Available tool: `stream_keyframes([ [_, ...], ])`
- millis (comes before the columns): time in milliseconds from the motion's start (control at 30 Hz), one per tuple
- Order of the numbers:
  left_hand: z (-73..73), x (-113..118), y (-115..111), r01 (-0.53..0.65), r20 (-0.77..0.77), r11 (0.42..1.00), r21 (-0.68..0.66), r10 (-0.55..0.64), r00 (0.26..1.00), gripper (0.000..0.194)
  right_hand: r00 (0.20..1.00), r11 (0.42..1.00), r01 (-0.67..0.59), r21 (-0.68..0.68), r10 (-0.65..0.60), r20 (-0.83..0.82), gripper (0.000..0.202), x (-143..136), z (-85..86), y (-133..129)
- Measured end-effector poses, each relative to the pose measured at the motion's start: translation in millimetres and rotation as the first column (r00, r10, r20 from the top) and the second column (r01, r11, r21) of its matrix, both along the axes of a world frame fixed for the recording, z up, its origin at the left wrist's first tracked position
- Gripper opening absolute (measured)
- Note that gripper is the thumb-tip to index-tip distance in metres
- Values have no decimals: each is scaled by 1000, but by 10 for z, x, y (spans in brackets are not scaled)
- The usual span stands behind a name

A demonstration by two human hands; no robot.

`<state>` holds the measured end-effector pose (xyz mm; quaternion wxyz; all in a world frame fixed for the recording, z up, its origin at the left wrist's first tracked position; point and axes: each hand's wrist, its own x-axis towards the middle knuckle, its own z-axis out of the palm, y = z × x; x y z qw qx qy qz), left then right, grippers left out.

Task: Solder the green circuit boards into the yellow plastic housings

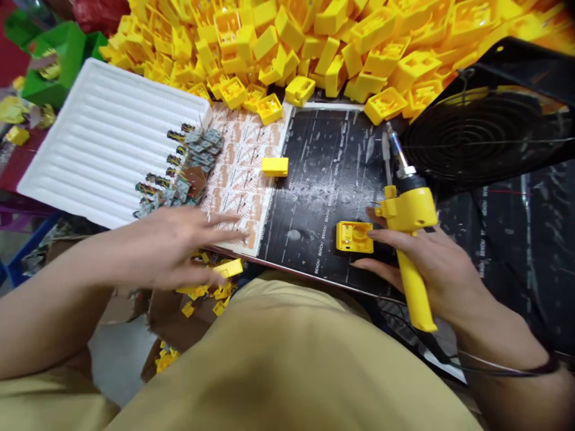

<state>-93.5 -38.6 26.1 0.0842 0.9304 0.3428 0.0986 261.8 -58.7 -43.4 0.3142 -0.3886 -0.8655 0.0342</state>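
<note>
At the table's front edge, my left hand (166,245) has its fingers stretched apart. Just under its thumb is a small yellow plastic housing (230,268), above a carton; whether the thumb touches it I cannot tell. My right hand (433,263) holds a yellow soldering gun (411,209), its metal tip pointing away from me. The thumb and index finger of that hand are at the right side of an open yellow housing (354,237) on the black mat (309,197). Another yellow housing (275,167) lies closed side up at the mat's left edge.
A large heap of yellow housings (287,42) fills the back. On the left, a white ribbed foam tray (108,137) carries small wired circuit boards (202,146). A black fan (476,137) stands at right. Below the edge, a cardboard box (173,317) holds yellow pieces.
</note>
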Motion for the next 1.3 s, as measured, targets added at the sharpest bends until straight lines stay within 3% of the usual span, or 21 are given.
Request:
stream_keyframes([
  [67,-127,172,214,-22,27,1000,15,22,999,54,1000,999,-16,-28,16,5,43,-85,-40,26],
  [167,-475,545,568,-28,77,999,35,25,997,51,1000,999,22,-37,-23,-12,38,-212,-101,27],
  [267,-694,774,641,3,85,997,73,-9,996,38,995,995,95,-33,-96,-27,41,-273,-140,11],
  [333,-682,787,531,44,36,996,83,-47,998,39,992,992,119,-39,-120,-28,42,-280,-155,7],
  [400,-586,734,414,48,11,997,63,-49,999,54,992,991,123,-44,-125,-34,42,-275,-167,11],
  [467,-480,679,372,43,33,999,3,-43,999,73,992,992,119,-43,-121,-46,43,-270,-180,19],
  [533,-416,663,402,83,42,993,-81,-80,996,80,992,993,110,-43,-113,-62,45,-272,-192,22],
  [633,-410,728,459,108,-10,984,-143,-111,994,68,991,994,89,-60,-94,-91,49,-285,-203,13],
  [767,-442,878,454,3,-158,1000,12,-1,988,46,989,994,77,-83,-87,-121,48,-300,-208,-5],
  [833,-418,915,475,7,-174,1000,29,-2,985,42,988,994,79,-82,-89,-129,47,-299,-208,-7],
  [900,-354,896,524,148,-139,985,-85,-159,977,40,986,993,81,-81,-92,-136,48,-293,-204,-7],
  [967,-275,829,569,317,-81,919,-233,-343,936,49,986,993,79,-89,-91,-142,48,-284,-198,-7],
  [1000,-245,787,577,345,-51,896,-280,-373,926,55,985,992,77,-95,-91,-144,48,-280,-197,-7],
  [1033,-231,749,569,327,-24,896,-301,-350,936,59,985,992,78,-101,-92,-146,48,-277,-196,-8],
  [1100,-270,700,507,188,24,941,-281,-189,982,60,984,991,83,-106,-98,-148,48,-272,-202,-8],
  [1200,-470,722,335,-17,88,984,-177,33,996,73,984,991,87,-103,-102,-149,48,-269,-222,-12],
  [1300,-653,816,178,-40,167,996,-77,52,985,61,987,993,73,-88,-85,-139,51,-265,-244,-21],
])
